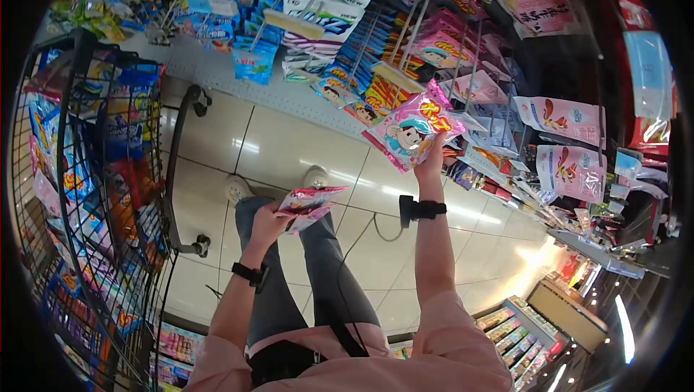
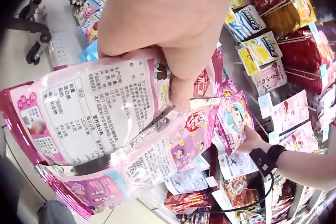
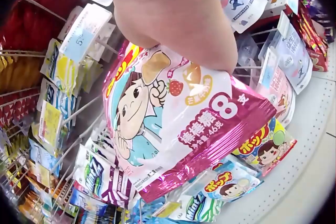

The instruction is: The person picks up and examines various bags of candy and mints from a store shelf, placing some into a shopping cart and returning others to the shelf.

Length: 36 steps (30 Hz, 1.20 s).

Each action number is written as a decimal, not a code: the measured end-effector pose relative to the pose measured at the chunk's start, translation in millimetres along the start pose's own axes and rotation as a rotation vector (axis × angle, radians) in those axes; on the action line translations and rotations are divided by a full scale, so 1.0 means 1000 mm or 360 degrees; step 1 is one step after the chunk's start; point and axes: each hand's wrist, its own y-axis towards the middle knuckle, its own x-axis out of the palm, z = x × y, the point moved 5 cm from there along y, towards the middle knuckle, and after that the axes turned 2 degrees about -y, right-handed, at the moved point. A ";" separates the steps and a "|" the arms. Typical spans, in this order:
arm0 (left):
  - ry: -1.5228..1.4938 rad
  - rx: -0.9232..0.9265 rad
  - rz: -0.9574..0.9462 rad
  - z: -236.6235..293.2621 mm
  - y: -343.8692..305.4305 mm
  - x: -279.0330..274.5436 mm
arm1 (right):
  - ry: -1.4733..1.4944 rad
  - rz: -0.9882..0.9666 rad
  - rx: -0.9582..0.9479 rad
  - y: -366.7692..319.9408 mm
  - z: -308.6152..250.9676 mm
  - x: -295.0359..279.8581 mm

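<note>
My right hand (image 1: 431, 159) grips a pink bag of lollipops (image 1: 413, 135) by one side, close to the hanging rack. Seen from the right wrist, the lollipop bag (image 3: 139, 113) shows a cartoon child in a blue cap and a large 8. My left hand (image 1: 267, 226) holds pink candy bags (image 1: 309, 203) low over my legs. In the left wrist view, their printed backs (image 2: 121, 113) face up, overlapping, with thumb and fingers of my left hand (image 2: 168, 29) pinching the upper edge. Part of that grip is hidden behind the bags.
A black wire shopping cart (image 1: 76, 197) filled with candy bags stands at my left. Along the front, hooks carry pink bags (image 1: 441, 41), Mintz bags (image 1: 325, 2) and pink pouches (image 1: 571, 171). A cable (image 1: 345, 255) hangs between my arms above the tiled floor (image 1: 210, 197).
</note>
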 end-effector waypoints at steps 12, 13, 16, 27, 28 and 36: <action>0.0063 -0.0048 -0.0050 0.004 0.002 0.015 | -0.0053 0.0094 0.0009 0.044 -0.016 0.014; 0.0058 -0.0052 -0.0046 0.008 0.001 0.015 | -0.0157 0.0156 0.0057 0.052 -0.023 0.011; 0.0034 -0.0085 -0.0062 0.011 0.002 0.019 | -0.0371 0.0200 -0.0014 0.105 -0.043 -0.001; -0.0833 -0.0196 0.0026 0.019 0.018 0.025 | -0.1201 0.0538 -0.0437 0.124 -0.007 -0.020; -0.0994 -0.0220 0.0067 0.022 0.019 0.026 | -0.1583 -0.0036 -0.0488 0.091 0.019 -0.003; -0.1171 -0.0442 0.0068 0.018 0.017 0.019 | -0.0651 -0.1006 0.0880 -0.090 0.135 0.054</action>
